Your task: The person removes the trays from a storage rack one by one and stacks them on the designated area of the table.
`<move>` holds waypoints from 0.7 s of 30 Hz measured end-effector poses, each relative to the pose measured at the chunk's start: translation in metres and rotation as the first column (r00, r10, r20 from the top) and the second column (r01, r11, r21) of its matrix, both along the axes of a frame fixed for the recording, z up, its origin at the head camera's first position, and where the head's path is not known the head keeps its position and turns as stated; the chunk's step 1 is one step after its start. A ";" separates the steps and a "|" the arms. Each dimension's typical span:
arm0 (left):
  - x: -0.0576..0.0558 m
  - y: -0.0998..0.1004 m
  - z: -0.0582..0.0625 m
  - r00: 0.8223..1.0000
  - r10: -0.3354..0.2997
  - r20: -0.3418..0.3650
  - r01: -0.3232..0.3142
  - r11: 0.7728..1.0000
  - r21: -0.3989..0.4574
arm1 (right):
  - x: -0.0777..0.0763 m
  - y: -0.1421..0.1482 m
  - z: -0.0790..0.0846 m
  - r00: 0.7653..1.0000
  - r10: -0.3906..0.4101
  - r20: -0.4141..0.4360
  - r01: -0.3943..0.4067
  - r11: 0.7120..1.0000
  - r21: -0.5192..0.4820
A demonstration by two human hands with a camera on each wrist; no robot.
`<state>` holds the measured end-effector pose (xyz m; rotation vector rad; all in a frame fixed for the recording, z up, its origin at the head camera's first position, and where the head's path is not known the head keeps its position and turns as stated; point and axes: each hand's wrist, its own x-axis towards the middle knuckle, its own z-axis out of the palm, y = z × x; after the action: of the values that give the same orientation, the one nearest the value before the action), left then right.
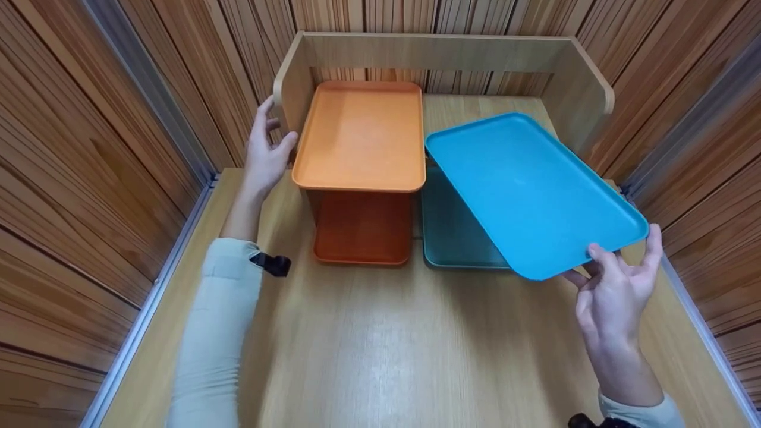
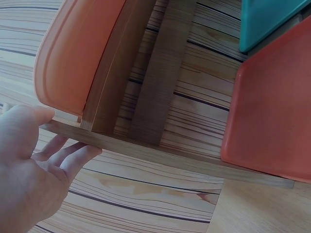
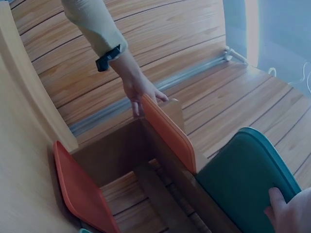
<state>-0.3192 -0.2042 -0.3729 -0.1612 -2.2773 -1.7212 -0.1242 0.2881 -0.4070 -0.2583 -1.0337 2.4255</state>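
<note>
A two-level wooden shelf (image 1: 440, 50) carries several trays. With the thumb on one face and fingers on the other, my left hand (image 1: 267, 154) grips the shelf's left side panel (image 2: 160, 158). An orange tray (image 1: 362, 137) lies on the upper level beside that hand. My right hand (image 1: 618, 291) pinches a bright blue tray (image 1: 535, 190) by its near right corner. This tray is tilted and turned, its far end over the upper level's right half. Below stand a red-orange tray (image 1: 362, 229) and a teal tray (image 1: 455, 232), the latter partly hidden by the blue one.
The shelf stands on a wooden tabletop (image 1: 368, 345) against wood-grain walls (image 1: 77, 178) at the back and both sides. Metal rails (image 1: 148, 303) run along the table's side edges. The shelf's right side panel (image 1: 579, 95) rises past the blue tray.
</note>
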 end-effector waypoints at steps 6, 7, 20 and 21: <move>0.000 0.001 -0.001 1.000 -0.003 -0.005 0.003 1.000 -0.002 | -0.002 0.014 0.003 0.999 0.008 0.035 -0.009 0.999 0.034; -0.001 0.001 -0.001 1.000 -0.003 -0.004 0.003 1.000 -0.003 | -0.002 0.015 0.004 0.999 0.013 0.038 -0.015 0.999 0.043; 0.000 0.001 0.000 1.000 0.002 0.009 -0.002 1.000 -0.020 | 0.000 0.063 0.008 0.982 0.182 0.047 -0.182 0.983 0.006; 0.000 0.000 0.000 1.000 0.004 0.012 -0.004 1.000 -0.022 | 0.000 0.067 0.008 0.981 0.188 0.047 -0.189 0.982 -0.001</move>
<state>-0.3196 -0.2037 -0.3727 -0.1513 -2.3039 -1.6998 -0.1247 0.3550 -0.3989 -0.2261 -1.1287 2.5973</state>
